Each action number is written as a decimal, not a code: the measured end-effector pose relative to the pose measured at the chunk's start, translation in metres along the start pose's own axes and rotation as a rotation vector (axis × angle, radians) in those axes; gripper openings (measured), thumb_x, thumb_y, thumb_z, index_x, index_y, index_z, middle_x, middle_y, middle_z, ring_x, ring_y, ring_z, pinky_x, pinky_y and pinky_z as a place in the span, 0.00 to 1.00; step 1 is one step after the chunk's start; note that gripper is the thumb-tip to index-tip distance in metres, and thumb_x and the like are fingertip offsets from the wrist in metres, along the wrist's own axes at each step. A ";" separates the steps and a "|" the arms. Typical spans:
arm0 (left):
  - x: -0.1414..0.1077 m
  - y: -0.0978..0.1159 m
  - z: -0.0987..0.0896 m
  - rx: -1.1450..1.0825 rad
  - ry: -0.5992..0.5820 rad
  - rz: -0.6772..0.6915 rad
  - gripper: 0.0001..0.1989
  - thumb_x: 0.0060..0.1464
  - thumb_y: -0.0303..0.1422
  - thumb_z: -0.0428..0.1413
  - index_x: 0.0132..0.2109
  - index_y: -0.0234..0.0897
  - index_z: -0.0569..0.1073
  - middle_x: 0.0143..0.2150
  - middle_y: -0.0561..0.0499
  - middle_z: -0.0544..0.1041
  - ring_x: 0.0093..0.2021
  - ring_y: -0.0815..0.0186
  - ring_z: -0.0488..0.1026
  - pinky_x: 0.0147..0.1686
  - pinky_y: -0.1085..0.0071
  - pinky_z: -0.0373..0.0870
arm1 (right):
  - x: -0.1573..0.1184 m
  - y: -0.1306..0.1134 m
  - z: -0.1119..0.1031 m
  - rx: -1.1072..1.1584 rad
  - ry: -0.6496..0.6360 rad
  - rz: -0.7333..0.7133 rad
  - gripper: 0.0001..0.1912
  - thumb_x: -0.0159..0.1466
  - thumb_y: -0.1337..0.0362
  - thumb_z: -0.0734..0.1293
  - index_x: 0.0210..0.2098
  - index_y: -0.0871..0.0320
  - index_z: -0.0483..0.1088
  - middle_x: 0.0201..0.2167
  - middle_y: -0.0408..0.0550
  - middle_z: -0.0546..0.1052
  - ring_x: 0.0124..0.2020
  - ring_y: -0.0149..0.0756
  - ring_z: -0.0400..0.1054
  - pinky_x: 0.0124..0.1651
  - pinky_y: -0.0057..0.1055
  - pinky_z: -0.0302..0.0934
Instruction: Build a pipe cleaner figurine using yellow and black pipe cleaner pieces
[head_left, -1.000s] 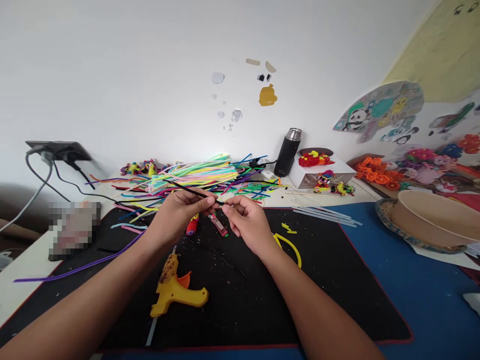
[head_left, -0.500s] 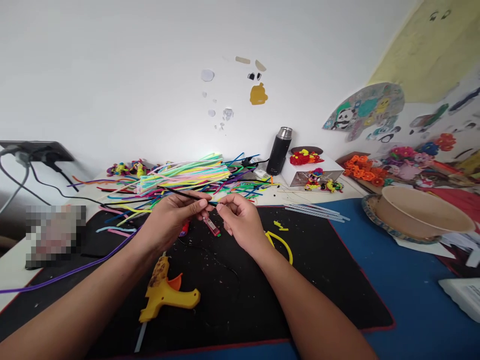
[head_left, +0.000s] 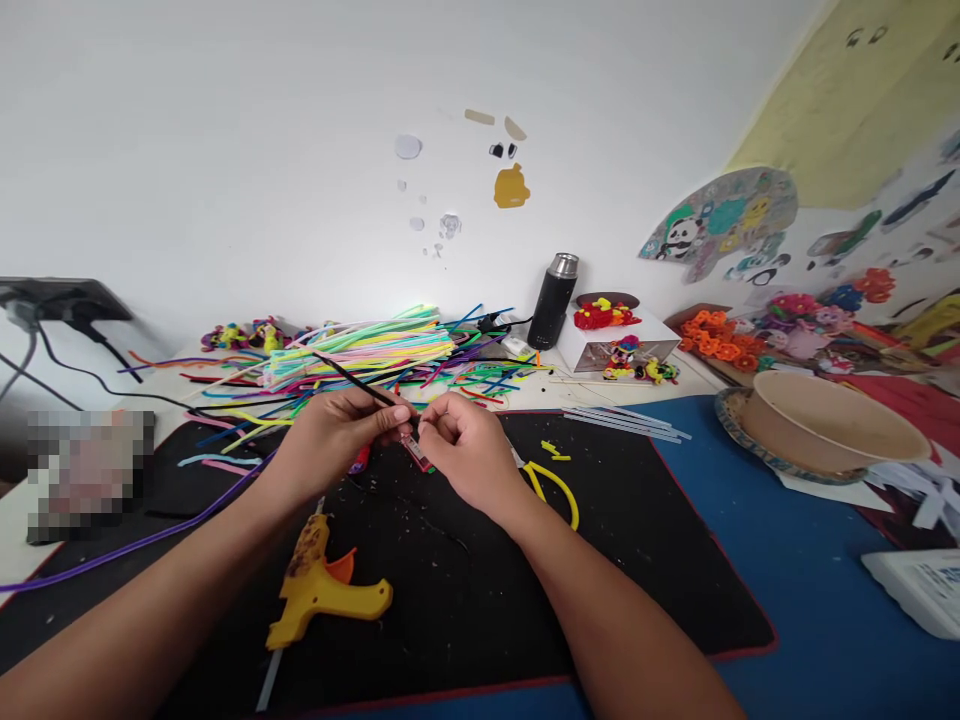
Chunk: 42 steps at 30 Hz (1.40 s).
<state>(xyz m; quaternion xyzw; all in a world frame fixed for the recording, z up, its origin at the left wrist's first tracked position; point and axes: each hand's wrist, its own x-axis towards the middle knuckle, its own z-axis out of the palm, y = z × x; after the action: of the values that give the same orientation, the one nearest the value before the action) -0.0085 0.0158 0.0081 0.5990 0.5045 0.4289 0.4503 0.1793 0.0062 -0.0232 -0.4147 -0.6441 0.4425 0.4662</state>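
A thin black pipe cleaner [head_left: 349, 377] slants down from the upper left into my left hand [head_left: 334, 435], whose thumb and fingers pinch it. My right hand [head_left: 465, 445] is closed just beside, with its fingertips at the strip's lower end. Below the hands, a small red-labelled tube [head_left: 416, 453] lies on the black mat [head_left: 450, 620]. Nearer to me on the mat rests a yellow glue gun [head_left: 322, 590] with a clear stick in it. Scissors with yellow handles [head_left: 571, 490] lie partly hidden behind my right wrist.
Behind my hands is a pile of coloured pipe cleaners [head_left: 367, 350]. A black thermos [head_left: 553, 302] stands beside a white box [head_left: 577, 348]. Clear glue sticks [head_left: 622, 424] lie near a beige bowl [head_left: 832, 420] at the right. A purple strip [head_left: 150, 540] crosses the left side.
The black strip now slants more steeply, its free end raised. My hands have come slightly closer together, and the whole view has shifted a little.
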 end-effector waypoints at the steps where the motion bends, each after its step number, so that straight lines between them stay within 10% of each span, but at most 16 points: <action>1: -0.001 0.002 -0.002 0.088 -0.010 0.058 0.16 0.47 0.48 0.72 0.32 0.39 0.86 0.31 0.46 0.86 0.32 0.59 0.80 0.32 0.70 0.73 | 0.000 0.000 0.000 -0.031 -0.021 -0.003 0.04 0.63 0.63 0.68 0.33 0.54 0.68 0.19 0.32 0.62 0.20 0.29 0.54 0.24 0.28 0.46; 7: -0.004 0.008 -0.004 0.482 -0.067 0.328 0.14 0.59 0.47 0.64 0.39 0.43 0.87 0.38 0.48 0.87 0.39 0.56 0.82 0.39 0.67 0.72 | -0.001 0.005 0.002 -0.148 -0.081 0.012 0.03 0.63 0.63 0.68 0.34 0.55 0.70 0.20 0.34 0.65 0.22 0.29 0.56 0.25 0.28 0.45; 19: 0.006 0.003 -0.011 -0.170 0.011 0.046 0.21 0.45 0.49 0.74 0.36 0.36 0.86 0.30 0.45 0.84 0.30 0.61 0.79 0.31 0.68 0.75 | 0.004 0.005 -0.001 0.226 -0.016 0.067 0.12 0.66 0.53 0.70 0.37 0.54 0.70 0.20 0.34 0.66 0.17 0.28 0.56 0.22 0.27 0.50; 42: 0.002 -0.001 0.005 -0.475 -0.056 -0.149 0.20 0.37 0.43 0.79 0.32 0.34 0.85 0.30 0.46 0.84 0.28 0.68 0.76 0.29 0.76 0.72 | 0.002 0.001 0.000 0.190 0.041 0.056 0.09 0.64 0.57 0.70 0.34 0.54 0.69 0.18 0.34 0.65 0.16 0.27 0.55 0.20 0.27 0.49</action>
<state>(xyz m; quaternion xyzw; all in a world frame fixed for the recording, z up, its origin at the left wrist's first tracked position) -0.0031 0.0171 0.0064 0.4491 0.4197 0.4842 0.6226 0.1790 0.0085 -0.0240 -0.3954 -0.5779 0.5057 0.5038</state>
